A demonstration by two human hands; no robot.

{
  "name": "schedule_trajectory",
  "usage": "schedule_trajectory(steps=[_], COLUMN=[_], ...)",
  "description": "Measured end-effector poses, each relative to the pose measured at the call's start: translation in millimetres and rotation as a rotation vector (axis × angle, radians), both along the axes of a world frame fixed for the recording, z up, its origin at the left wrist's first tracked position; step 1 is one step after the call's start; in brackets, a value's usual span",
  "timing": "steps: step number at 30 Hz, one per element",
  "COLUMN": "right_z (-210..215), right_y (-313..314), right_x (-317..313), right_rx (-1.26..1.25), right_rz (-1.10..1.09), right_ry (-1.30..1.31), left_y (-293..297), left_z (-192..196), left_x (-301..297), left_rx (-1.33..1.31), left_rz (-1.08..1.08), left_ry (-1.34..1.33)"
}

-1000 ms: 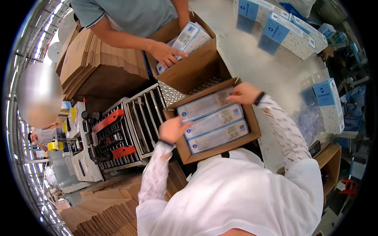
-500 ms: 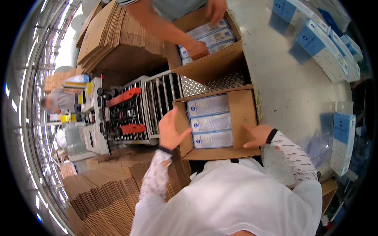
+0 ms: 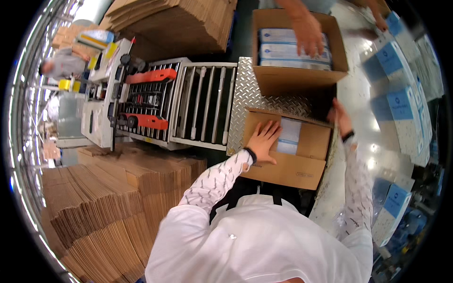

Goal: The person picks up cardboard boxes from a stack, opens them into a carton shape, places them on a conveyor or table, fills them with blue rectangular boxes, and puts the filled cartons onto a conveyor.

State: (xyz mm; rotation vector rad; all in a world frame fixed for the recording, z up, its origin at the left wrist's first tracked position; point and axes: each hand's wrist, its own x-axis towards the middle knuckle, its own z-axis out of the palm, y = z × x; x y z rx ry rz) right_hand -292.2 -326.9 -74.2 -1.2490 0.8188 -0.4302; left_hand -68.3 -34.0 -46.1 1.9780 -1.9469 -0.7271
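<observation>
In front of me lies a brown carton (image 3: 288, 170) with its side flaps and near flap folded inward. Through the gap between the flaps shows a white-and-blue box (image 3: 289, 137). My left hand (image 3: 265, 143) rests on the left part of the carton's top, its fingers spread. At the far right corner is my right hand (image 3: 341, 118), blurred, its fingers partly lost in shadow by the far flap. Beyond stands a second, open carton (image 3: 302, 81) holding several white-and-blue boxes (image 3: 278, 49). Another person's hand (image 3: 307, 33) reaches over them.
Both cartons stand on a diamond-plate metal surface (image 3: 243, 94). A roller conveyor (image 3: 203, 104) with red guides (image 3: 151, 75) runs off leftward. Stacks of flattened cartons (image 3: 108, 203) flank it. On the right, a pale worktop (image 3: 351, 89) holds several white-and-blue boxes (image 3: 401, 111).
The near carton's flaps have been folded over its boxes. My left hand has come down flat on top, and my right hand has moved to the far right corner. The view has shifted.
</observation>
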Motion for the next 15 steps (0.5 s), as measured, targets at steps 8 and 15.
schedule_trajectory(steps=[8,15], right_z=[-20.9,-39.3], right_y=[186.9,292.4], right_x=[-2.8,240.6], right_rx=[0.813,0.633], right_rz=[-0.115,0.017], right_ry=[0.164,0.146], left_y=[135.2,159.1], left_z=[-44.1,-12.6], left_x=[38.2,320.8], left_rx=[-0.176,0.127], left_rz=[0.94,0.843], left_ry=[0.291,-0.052])
